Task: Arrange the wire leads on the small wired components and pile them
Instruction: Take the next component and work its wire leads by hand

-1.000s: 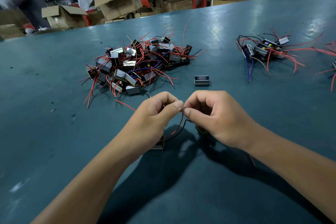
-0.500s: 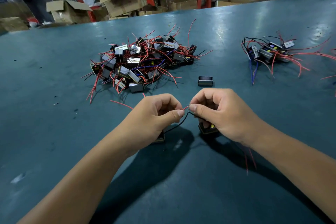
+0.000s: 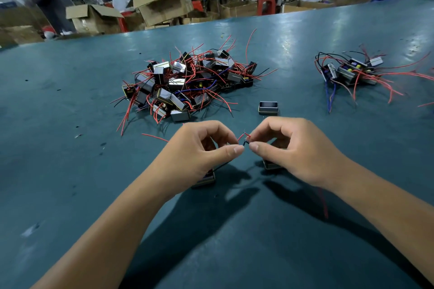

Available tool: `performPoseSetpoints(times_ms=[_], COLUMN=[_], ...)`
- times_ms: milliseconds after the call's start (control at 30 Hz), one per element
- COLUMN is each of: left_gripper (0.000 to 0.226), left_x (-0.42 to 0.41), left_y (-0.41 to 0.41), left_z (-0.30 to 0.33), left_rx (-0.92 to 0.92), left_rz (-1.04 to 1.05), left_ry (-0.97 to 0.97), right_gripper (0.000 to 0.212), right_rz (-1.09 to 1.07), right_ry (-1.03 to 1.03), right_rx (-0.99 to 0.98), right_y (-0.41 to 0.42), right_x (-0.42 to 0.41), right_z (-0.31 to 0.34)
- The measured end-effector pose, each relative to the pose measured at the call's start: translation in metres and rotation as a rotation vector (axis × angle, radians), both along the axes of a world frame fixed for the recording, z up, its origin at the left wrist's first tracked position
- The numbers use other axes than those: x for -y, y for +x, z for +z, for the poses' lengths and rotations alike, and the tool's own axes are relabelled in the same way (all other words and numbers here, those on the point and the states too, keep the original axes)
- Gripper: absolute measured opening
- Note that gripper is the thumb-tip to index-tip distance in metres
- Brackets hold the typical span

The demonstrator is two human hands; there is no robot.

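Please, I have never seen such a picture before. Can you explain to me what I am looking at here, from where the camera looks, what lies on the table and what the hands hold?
There is no machine here. A person wears a camera on the head, so you look forward and down along both arms. The left hand and the right hand each pinch thin wire ends, red and black, between thumb and fingers. Two small box-shaped components sit under the hands, partly hidden. On the green table lies a big pile of such components with red leads, a smaller pile to the right, and one single component without visible wires between them. Behind the table stand cardboard boxes and other people.
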State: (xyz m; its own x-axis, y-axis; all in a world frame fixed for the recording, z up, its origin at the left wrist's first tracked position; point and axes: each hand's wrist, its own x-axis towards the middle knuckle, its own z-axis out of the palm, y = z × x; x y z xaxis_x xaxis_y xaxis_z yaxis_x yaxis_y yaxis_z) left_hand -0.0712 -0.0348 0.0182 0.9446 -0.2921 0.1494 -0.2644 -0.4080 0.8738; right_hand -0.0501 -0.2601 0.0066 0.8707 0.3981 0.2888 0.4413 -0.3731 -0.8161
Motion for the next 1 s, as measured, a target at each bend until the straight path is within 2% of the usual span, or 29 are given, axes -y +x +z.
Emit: performPoseSetpoints(times_ms=[167,300,467,567,633,733,767,867,1000], left_gripper=[0.01,0.013,0.011,0.008,0.005,0.041,0.048,0.053,0.046], left_x=[0.004,0.001,-0.008,-0.02,-0.029,-0.035,-0.036,-0.035,-0.033], left_y=[-0.001,0.0,0.002,0.003,0.0,-0.005,-0.005,-0.004,0.0], left_z=[-0.004,-0.002,0.009,0.021,0.027,0.028,0.028,0.022,0.018], left_rx=[0.008,0.011,0.08,0.176,0.209,0.186,0.162,0.116,0.096], left_rz=[-0.019,-0.024,0.024,0.09,0.035,-0.113,-0.128,-0.123,-0.111], left_ry=[0.069,0.084,0.113,0.132,0.28,0.723,0.811,0.944,1.013], right_gripper=[0.007,0.01,0.007,0.014,0.02,0.02,0.023,0.033,0.024], right_rz=[-0.03,-0.02,-0.03,-0.073,-0.051,0.033,0.053,0.054,0.015], right_ry=[-0.051,-0.068,-0.004,-0.152,-0.331,-0.507,-0.555,-0.673,-0.717], right_rx=[0.043,0.048,0.008,0.027,0.009,-0.044,-0.044,-0.001,0.016], right_y=[-0.001,-0.001,0.003,0.008,0.008,0.006,0.005,0.004,0.004], right_x=[-0.002,-0.001,0.003,0.013,0.019,0.023,0.024,0.023,0.021], right_z=[0.0,0.003,0.012,0.018,0.022,0.024,0.024,0.023,0.022])
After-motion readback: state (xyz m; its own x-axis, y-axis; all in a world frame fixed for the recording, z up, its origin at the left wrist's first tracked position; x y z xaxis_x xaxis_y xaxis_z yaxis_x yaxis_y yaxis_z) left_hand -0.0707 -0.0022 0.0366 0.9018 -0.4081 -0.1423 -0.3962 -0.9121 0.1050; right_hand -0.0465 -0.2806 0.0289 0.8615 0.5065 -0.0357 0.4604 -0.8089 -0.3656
